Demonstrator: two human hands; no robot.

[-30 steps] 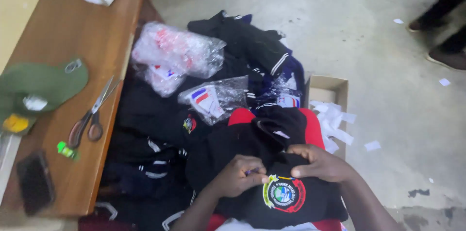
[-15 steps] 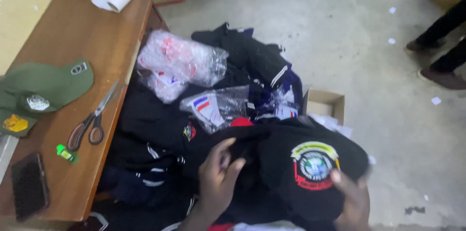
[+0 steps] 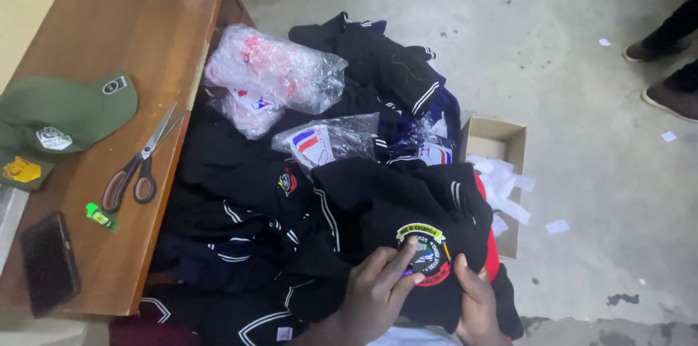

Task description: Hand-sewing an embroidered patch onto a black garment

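Both my hands are on one black garment point(image 3: 392, 208) at the near end of the heap, right where its round embroidered badge point(image 3: 425, 253) sits. My left hand point(image 3: 374, 291) lies flat with the fingers spread narrow, fingertips pressing the badge's left rim. My right hand point(image 3: 476, 302) curls around the fabric on the badge's right side, thumb up against the crest, pinching the cloth. So the garment is gripped between the two hands, badge facing up, with a strip of red cloth point(image 3: 483, 233) showing just beside it.

How far along? I judge this one piece is in hand and being checked at the crest, nothing more. The rest of the dark clothing pile point(image 3: 240, 193) lies loose and unfolded between me and the wooden table point(image 3: 109, 41), so most of the sorting looks undone. Beyond it, three clear plastic bags point(image 3: 273, 73) of packed items lie on the far side of the pile, apparently sealed. An open cardboard box point(image 3: 502, 146) stands on the floor at the pile's right, with white paper slips point(image 3: 502, 182) in it and spilling beside it.

On the table: scissors point(image 3: 138, 164) near its right edge, a green cap point(image 3: 65, 110) at the left, a phone point(image 3: 49, 262) at the near corner, untouched.
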